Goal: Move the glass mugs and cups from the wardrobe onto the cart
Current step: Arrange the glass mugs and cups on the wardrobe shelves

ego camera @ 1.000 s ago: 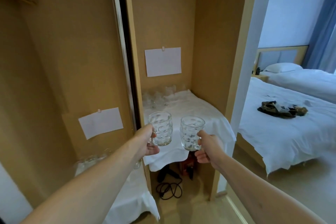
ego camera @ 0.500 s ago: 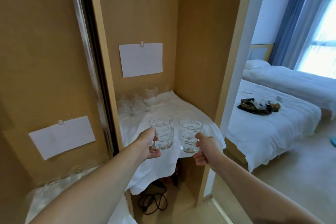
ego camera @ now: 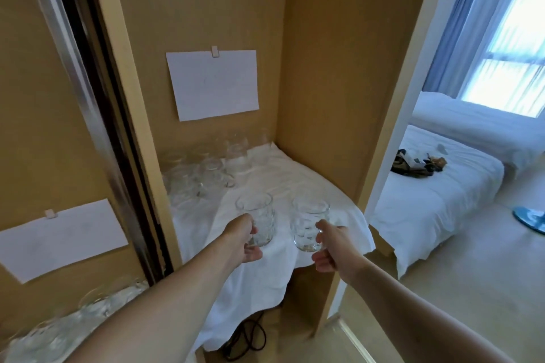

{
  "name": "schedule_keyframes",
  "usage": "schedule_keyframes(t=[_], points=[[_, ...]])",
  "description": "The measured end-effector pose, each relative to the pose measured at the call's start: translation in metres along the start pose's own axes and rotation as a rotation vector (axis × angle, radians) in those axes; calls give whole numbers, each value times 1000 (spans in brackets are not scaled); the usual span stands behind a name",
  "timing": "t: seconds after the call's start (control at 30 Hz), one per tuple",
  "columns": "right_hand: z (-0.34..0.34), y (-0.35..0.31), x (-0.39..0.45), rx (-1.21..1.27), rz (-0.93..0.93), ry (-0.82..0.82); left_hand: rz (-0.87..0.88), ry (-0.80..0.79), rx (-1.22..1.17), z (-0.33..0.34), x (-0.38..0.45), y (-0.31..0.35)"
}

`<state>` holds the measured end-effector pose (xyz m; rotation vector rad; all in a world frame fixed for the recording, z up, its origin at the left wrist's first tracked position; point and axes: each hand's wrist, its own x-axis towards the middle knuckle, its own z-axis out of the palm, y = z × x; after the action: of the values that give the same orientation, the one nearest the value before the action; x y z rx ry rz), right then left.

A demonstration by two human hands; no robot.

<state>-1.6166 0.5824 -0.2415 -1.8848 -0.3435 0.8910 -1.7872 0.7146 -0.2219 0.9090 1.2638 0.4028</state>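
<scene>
I have a glass mug in each grip — my left hand (ego camera: 243,240) curled round the handle of the left mug (ego camera: 257,222), my right hand (ego camera: 333,247) curled round the handle of the right mug (ego camera: 308,225). Both mugs stand upright, mouths up, side by side with a small gap between them, held over the front edge of the white cloth (ego camera: 274,259) that covers the wardrobe shelf; whether their bases touch the cloth I cannot tell. Each handle points back toward me, so the mugs lie straight ahead of my knuckles.

The rest of the glassware (ego camera: 203,174) is clustered at the back left of the shelf, well apart from what I hold. The cart is not in view, so I judge the next move is a pull back and a turn. The wardrobe side panel (ego camera: 339,97) is close on my right and the sliding door frame (ego camera: 126,97) on my left — the free room is straight back toward me, and I should keep the two mugs from knocking together.
</scene>
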Motion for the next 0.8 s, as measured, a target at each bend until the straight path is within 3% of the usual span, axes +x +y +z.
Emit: schedule_keyframes(t=[0.43,0.8], points=[[15,-43,94,-80,-54,-62,40,67,-34,32,76,41],[22,-86,205,-54,3,-275,-15,113,-372,83,135,67]])
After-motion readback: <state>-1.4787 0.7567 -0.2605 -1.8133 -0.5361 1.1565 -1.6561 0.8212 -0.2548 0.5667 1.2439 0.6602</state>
